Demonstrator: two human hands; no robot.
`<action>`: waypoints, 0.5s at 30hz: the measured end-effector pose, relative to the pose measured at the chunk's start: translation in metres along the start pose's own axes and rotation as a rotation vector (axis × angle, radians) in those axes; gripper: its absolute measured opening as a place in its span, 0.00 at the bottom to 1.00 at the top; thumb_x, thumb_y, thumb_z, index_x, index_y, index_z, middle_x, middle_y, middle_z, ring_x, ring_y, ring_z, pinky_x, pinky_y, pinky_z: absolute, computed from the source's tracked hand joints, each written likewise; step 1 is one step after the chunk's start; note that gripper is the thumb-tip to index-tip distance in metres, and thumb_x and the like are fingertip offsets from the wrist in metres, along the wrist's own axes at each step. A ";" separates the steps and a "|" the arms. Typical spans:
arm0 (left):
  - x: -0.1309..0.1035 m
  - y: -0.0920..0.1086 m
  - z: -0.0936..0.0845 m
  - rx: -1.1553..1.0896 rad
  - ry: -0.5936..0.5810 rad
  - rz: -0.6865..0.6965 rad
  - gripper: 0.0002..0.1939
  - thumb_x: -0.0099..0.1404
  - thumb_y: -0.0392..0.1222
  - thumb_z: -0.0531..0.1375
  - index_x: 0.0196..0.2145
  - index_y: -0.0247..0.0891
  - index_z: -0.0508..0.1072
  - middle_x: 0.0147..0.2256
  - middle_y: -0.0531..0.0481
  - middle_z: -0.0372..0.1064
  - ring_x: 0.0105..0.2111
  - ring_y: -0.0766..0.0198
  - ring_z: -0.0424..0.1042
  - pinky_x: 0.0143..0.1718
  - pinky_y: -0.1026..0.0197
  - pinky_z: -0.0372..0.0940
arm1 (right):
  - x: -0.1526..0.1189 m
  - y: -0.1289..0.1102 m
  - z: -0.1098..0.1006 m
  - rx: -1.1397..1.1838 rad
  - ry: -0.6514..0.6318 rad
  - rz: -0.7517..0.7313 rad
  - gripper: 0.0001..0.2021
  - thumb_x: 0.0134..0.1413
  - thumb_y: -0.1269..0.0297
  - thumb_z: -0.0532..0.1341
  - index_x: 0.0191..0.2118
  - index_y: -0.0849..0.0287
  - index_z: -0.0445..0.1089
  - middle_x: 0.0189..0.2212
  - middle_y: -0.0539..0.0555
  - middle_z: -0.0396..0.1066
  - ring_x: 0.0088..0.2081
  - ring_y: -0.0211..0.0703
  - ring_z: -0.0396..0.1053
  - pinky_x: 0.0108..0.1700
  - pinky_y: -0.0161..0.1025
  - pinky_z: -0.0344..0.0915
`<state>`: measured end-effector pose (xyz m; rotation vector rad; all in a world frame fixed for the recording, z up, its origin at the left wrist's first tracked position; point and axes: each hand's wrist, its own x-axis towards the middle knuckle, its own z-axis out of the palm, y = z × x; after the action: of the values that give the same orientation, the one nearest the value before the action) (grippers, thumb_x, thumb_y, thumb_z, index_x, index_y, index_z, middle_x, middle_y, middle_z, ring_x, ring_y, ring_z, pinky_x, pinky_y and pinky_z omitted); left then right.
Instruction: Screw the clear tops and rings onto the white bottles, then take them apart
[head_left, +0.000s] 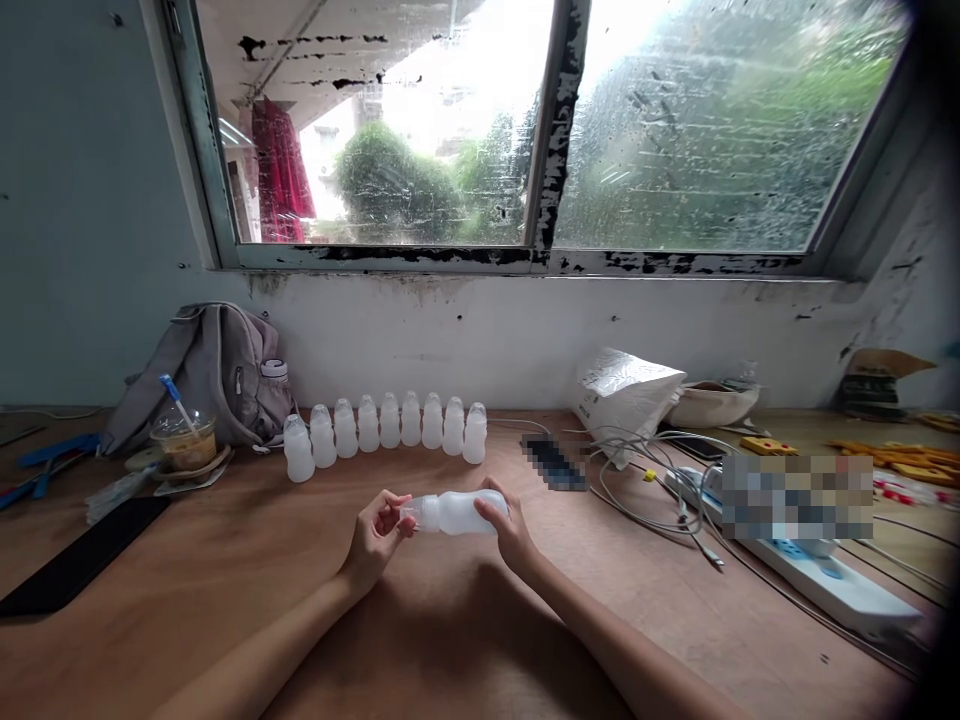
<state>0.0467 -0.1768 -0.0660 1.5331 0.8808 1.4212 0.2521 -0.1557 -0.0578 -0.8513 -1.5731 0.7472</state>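
A translucent white baby bottle lies sideways between my two hands, just above the wooden table. My left hand pinches its clear cap end, fingers closed. Around the rounded base, my right hand is wrapped with the thumb on the near side. Behind them, a curved row of several similar baby bottles stands upright on the table, near the wall. Their clear caps point up.
Left of the row are a grey backpack, a drink cup with a straw and a black mat. To the right lie a white bag, looped cables and a power strip. A window is above.
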 end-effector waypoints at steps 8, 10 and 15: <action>-0.001 -0.010 -0.001 -0.040 -0.005 0.029 0.14 0.54 0.45 0.60 0.35 0.35 0.65 0.27 0.51 0.67 0.28 0.66 0.67 0.32 0.64 0.63 | 0.000 0.003 -0.001 -0.010 -0.018 -0.023 0.15 0.48 0.54 0.54 0.22 0.59 0.55 0.18 0.46 0.52 0.22 0.34 0.51 0.23 0.33 0.48; 0.000 -0.012 -0.002 -0.033 -0.010 0.031 0.14 0.55 0.46 0.60 0.36 0.35 0.66 0.28 0.50 0.67 0.29 0.65 0.67 0.33 0.63 0.63 | 0.001 0.003 -0.002 -0.014 -0.025 -0.024 0.15 0.48 0.53 0.54 0.21 0.59 0.54 0.18 0.46 0.51 0.21 0.34 0.51 0.23 0.33 0.49; 0.001 -0.012 -0.003 0.009 -0.015 0.042 0.15 0.56 0.46 0.59 0.39 0.35 0.66 0.28 0.50 0.67 0.29 0.65 0.67 0.33 0.63 0.63 | 0.001 0.005 -0.001 -0.025 -0.041 0.024 0.15 0.48 0.53 0.54 0.22 0.59 0.54 0.18 0.46 0.52 0.22 0.34 0.52 0.23 0.32 0.51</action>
<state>0.0446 -0.1709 -0.0765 1.5750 0.8519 1.4359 0.2535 -0.1522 -0.0613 -0.8794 -1.6139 0.7676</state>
